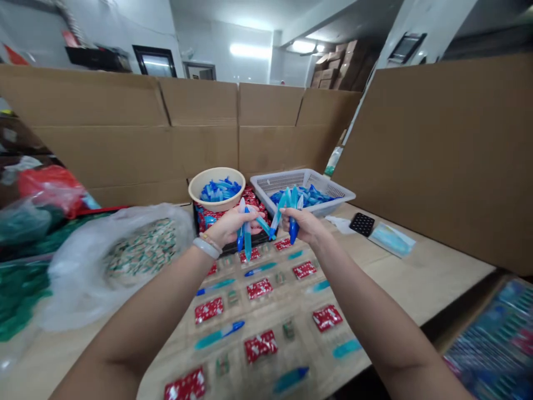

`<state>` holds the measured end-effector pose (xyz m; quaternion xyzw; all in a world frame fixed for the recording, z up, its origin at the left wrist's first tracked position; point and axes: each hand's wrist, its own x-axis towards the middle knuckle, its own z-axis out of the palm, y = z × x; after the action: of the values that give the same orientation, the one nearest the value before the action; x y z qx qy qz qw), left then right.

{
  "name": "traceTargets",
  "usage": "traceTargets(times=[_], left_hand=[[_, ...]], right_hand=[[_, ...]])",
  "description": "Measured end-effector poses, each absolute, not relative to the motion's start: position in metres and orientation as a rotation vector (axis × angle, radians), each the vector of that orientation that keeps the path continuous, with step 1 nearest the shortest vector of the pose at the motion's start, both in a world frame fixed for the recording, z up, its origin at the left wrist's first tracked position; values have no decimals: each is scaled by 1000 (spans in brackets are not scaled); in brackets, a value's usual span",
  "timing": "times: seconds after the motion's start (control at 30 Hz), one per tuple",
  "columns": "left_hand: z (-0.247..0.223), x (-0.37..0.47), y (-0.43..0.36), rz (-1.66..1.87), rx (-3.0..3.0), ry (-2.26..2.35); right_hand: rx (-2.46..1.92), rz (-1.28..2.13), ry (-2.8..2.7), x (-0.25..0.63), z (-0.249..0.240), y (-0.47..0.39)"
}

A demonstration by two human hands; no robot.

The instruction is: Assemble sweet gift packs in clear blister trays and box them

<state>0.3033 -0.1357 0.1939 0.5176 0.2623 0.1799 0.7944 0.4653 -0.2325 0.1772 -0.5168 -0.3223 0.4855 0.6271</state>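
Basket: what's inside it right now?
Blue pen-like pieces lie heaped inside the basket. The right hand and its held pieces hide part of the near side, and whatever is beneath the heap cannot be seen.

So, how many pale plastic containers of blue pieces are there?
2: a round cream plastic bowl beyond the left hand, and a rectangular whitish plastic lattice basket beyond the right hand. Others could be hidden from view.
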Motion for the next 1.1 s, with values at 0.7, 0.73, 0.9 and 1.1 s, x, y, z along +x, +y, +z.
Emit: traceTargets(times=[0.7,0.73,0.9,1.1], left_hand=[[144,218,-80,597,1061,566],[141,221,-69,606,1000,540],[142,218,-31,662,754,385],[142,184,-28,663,659,369]], right_hand=[[-1406,1114,-1047,349,153,-155],[-1415,1069,-1087,355,156,-141],[-1672,557,-1334,397,197,-39],[-1952,336,-1258,401,210,27]])
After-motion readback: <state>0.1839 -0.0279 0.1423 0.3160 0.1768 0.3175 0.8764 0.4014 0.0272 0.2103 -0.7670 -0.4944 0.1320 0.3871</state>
